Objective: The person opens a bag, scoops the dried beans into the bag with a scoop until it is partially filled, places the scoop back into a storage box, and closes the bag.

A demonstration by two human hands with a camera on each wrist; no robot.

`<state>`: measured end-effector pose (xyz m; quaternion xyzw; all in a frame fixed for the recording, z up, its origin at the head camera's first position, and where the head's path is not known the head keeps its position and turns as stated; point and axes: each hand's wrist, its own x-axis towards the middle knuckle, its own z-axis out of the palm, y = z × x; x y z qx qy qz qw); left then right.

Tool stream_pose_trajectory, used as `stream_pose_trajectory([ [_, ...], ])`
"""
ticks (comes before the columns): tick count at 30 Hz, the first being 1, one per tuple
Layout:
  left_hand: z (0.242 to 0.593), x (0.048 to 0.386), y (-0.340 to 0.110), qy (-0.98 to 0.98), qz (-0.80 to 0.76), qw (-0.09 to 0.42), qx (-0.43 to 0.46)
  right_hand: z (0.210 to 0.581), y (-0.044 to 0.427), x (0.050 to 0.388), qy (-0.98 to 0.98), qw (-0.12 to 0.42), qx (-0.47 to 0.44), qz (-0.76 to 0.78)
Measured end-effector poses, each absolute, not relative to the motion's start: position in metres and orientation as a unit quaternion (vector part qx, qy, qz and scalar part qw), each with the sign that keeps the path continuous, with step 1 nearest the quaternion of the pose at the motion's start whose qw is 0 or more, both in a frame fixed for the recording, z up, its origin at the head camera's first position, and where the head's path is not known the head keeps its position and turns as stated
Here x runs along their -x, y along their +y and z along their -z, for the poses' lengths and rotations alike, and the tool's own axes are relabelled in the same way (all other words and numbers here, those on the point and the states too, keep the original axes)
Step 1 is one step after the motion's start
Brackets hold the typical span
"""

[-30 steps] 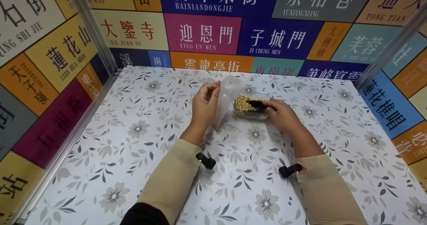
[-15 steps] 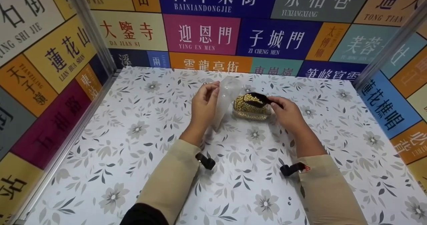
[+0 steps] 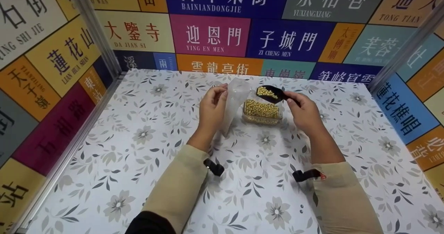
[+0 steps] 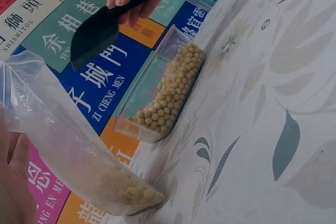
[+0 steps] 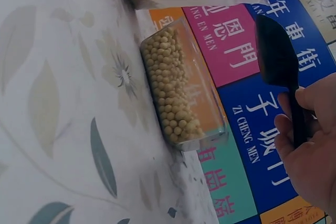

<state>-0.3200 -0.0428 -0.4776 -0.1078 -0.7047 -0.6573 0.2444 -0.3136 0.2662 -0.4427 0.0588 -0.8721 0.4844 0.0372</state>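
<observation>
At the near edge of the table (image 3: 242, 196), under a white covering with grey flowers: a left sleeve (image 3: 175, 183) in beige with black cloth (image 3: 151, 223) at the elbow, and a right sleeve (image 3: 343, 196) in matching beige. At the sleeve ends, a left camera (image 3: 218, 170) and a right camera (image 3: 298, 176), both small and black.

Farther in, just left of midway between the side edges, pinches a plastic bag (image 3: 236, 98) by its upper part with the left hand (image 3: 212, 107), with fingers drawn in narrow towards the thumb. In the bag's lower corner, a small heap of beans (image 4: 136, 190); down at the table with that corner, or barely above, impossible to tell which.

Just right of the bag, upright in the table's far half: a clear box (image 3: 262, 120) with plenty of yellowish beans (image 3: 262, 108) inside. To the right of it, grips the handle of a black scoop (image 5: 275, 53) with the right hand (image 3: 305, 113), with fingers curled round. Holds the scoop above the box, apart from it and from the bag, with some beans (image 3: 266, 92) in the bowl.

At the far left corner, a metal post (image 3: 99, 27); behind the far edge, a wall (image 3: 213, 34) of coloured name panels.
</observation>
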Motion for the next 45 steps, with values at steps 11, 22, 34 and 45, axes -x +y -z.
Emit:
stream_pose_trajectory([
  [11,0.479,0.319,-0.043,-0.702,0.665,0.235,0.098,0.407,0.252,0.305,-0.869,0.072,-0.076,-0.484],
  [22,0.479,0.319,-0.043,-0.702,0.665,0.236,0.097,0.363,0.225,0.309,-0.919,0.088,-0.155,-0.352],
  [34,0.475,0.316,-0.044,-0.699,0.664,0.249,0.092,0.346,0.203,0.311,-0.935,0.158,-0.244,-0.205],
  [45,0.473,0.316,-0.042,-0.692,0.669,0.253,0.099,0.344,0.204,0.311,-0.931,0.174,-0.253,-0.199],
])
